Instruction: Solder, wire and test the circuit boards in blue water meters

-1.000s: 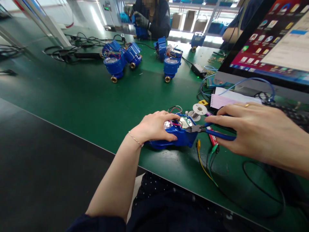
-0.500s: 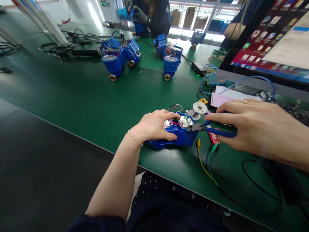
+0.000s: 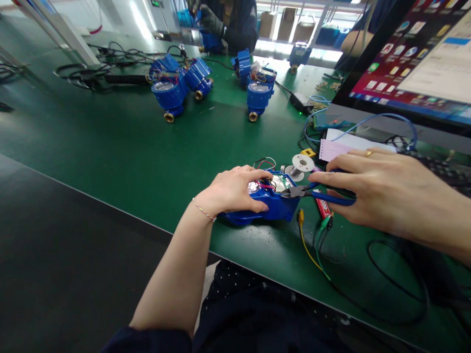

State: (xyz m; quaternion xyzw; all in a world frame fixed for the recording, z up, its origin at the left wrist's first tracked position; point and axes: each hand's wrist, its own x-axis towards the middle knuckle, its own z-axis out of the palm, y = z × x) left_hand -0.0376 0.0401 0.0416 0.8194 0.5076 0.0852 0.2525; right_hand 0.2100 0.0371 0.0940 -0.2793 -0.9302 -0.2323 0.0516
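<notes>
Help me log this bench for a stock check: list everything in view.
open meter: one, blue, front centre
cutters: one, blue handles, nose at the open meter
other meters: at least five, blue with brass ends, far side
solder spool: one, white, behind the open meter
clip leads: two, yellow and green, right of the open meter
monitor: one, dark frame, lit, right
paper: some, pink and white, below the monitor
table: one, green
co-worker: one, dark sleeves, far side
left hand: on the open meter
right hand: holds the cutters
</notes>
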